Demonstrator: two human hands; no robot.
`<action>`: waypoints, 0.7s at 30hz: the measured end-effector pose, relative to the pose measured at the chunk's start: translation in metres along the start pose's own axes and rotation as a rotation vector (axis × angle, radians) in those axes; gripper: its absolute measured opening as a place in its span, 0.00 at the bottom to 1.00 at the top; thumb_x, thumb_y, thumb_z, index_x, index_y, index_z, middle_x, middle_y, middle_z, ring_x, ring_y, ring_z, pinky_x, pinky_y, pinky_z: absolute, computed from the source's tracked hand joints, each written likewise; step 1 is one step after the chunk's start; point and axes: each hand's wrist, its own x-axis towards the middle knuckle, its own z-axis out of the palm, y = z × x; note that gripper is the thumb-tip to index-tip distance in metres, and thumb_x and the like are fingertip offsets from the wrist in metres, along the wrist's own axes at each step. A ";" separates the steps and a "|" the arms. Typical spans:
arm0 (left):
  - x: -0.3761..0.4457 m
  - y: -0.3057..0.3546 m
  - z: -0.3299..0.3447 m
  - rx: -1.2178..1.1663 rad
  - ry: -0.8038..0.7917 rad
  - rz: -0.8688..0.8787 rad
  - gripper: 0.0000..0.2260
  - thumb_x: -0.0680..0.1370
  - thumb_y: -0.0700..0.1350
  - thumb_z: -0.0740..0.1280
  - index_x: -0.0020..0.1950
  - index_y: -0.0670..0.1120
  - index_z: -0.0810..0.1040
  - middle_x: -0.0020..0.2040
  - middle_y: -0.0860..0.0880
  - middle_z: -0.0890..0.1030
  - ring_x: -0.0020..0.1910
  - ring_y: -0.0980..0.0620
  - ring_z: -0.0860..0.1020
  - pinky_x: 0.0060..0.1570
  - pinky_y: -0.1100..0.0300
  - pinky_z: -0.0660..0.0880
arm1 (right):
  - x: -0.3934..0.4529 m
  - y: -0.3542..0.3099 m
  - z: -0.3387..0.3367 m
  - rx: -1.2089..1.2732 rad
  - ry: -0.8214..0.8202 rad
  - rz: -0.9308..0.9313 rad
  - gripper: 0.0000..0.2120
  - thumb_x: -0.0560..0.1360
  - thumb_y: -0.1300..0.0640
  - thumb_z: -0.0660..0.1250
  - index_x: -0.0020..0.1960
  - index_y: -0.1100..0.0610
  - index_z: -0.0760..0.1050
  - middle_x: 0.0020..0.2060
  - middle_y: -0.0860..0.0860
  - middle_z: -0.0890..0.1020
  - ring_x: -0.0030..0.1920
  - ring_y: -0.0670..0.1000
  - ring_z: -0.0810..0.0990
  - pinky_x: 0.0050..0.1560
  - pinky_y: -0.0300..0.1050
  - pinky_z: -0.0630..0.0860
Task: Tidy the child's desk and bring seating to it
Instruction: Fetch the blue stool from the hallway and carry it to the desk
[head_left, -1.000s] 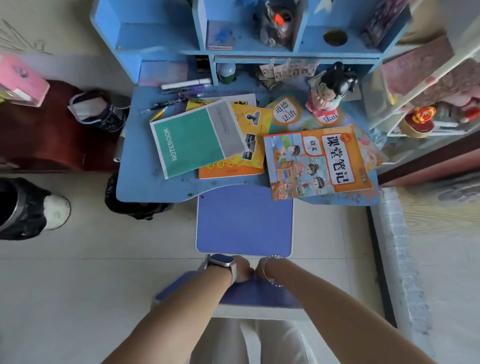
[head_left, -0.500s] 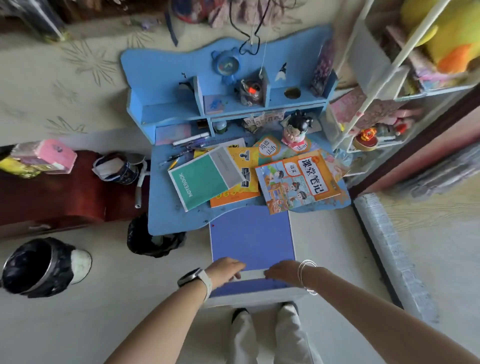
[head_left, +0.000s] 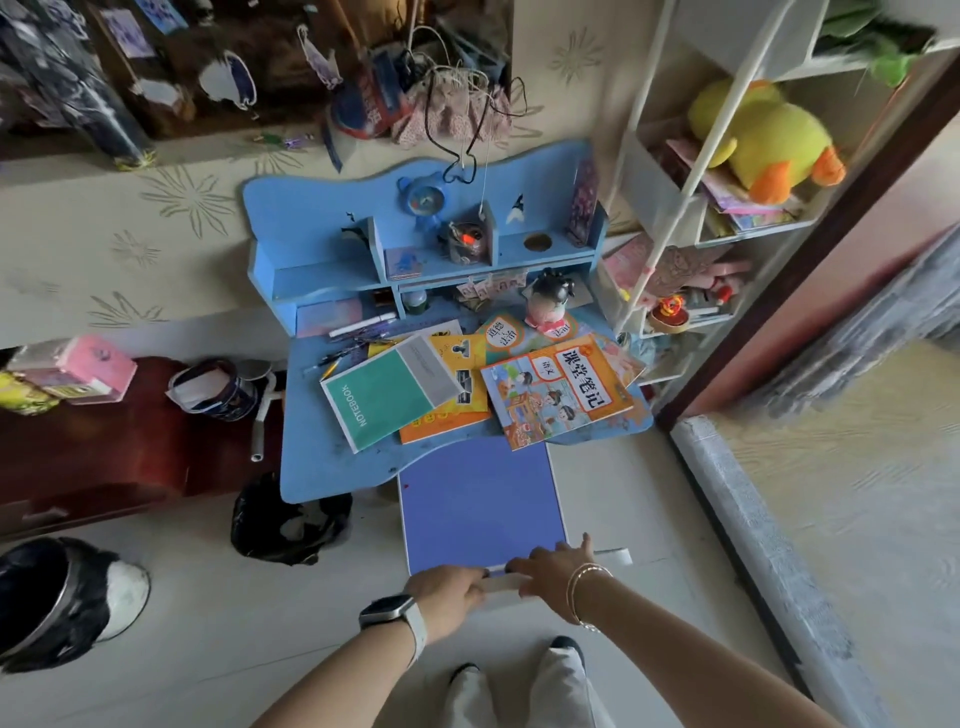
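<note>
So, quick rundown:

Chair (head_left: 480, 499): purple seat now tucked part way under the front edge of the blue desk (head_left: 332, 467), further in than half a second back, back rail nearest the person.

Left hand (head_left: 447, 590): resting on the white back rail (head_left: 501, 581), fingers curled over the edge, looks like a loose hold.

Right hand (head_left: 553, 571): fingers spread flat across the rail and the seat's rear edge, pressing more than gripping.

Just changed: a second ago both hands sat close together low on the rail and the view hugged the desktop; now standing taller, arms stretched out, whole room in view. Seating part looks pretty much done.

Still messy: green notebook (head_left: 387, 397) lying skewed over an orange book (head_left: 452, 387), colourful textbook (head_left: 558, 392) hanging past the desk's front edge above the seat, pens (head_left: 358, 340) scattered behind. Tidying not started, probably next.

Hidden: chair legs and how far the seat goes under the desk, can't tell. Left fingertips out of sight behind the rail. Shelf clutter mostly too blurry to name, apart from a small doll figure (head_left: 548, 306). Feet cut off at the bottom.
</note>
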 end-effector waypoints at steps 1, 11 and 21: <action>0.004 0.000 0.000 0.021 0.020 0.014 0.16 0.80 0.53 0.56 0.67 0.58 0.71 0.60 0.54 0.81 0.57 0.49 0.78 0.54 0.57 0.74 | 0.001 0.000 -0.004 0.003 -0.006 0.009 0.23 0.80 0.53 0.58 0.72 0.42 0.57 0.68 0.52 0.70 0.68 0.61 0.67 0.67 0.75 0.50; 0.019 0.026 0.004 0.085 0.074 0.045 0.16 0.82 0.50 0.54 0.69 0.55 0.69 0.60 0.52 0.80 0.57 0.47 0.78 0.48 0.58 0.71 | -0.001 0.021 -0.007 0.046 0.057 0.057 0.18 0.80 0.52 0.58 0.69 0.43 0.62 0.60 0.50 0.75 0.64 0.58 0.71 0.66 0.66 0.58; 0.015 0.012 -0.014 0.234 0.075 0.034 0.14 0.82 0.44 0.54 0.66 0.53 0.67 0.57 0.49 0.79 0.49 0.45 0.78 0.40 0.58 0.67 | 0.010 0.000 -0.018 0.086 0.072 0.049 0.19 0.79 0.55 0.58 0.68 0.42 0.63 0.61 0.51 0.75 0.64 0.61 0.71 0.67 0.69 0.55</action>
